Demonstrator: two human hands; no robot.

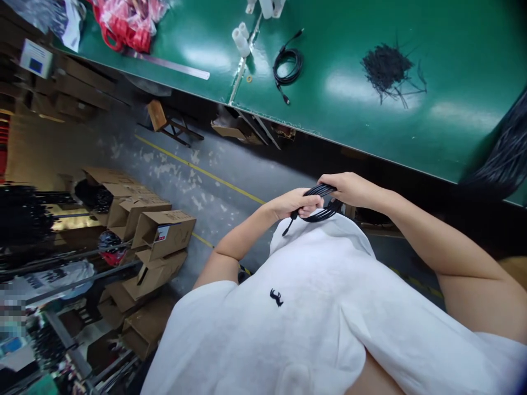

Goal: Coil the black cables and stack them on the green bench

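Note:
Close to my waist, in front of the white shirt, a coil of black cable [320, 215] is between my two hands. My left hand [297, 203] is closed around the coil's near left side, and a short cable end with a plug [285, 230] hangs below it. On the coil's upper right, my right hand [345, 186] grips the loops, its thumb side hidden from view. Beyond them on the green table [337, 118] lies another coiled black cable [288, 66] with a plug at each end. A pile of thin black ties [387, 68] rests to its right.
A thick bundle of black cables [504, 151] hangs over the table's right edge. White rolls [241, 39], a yellow ring [249, 79], a metal ruler [168, 64] and red items in plastic [127, 27] lie leftward. Open cardboard boxes [164, 233] and a stool [164, 118] stand on the floor.

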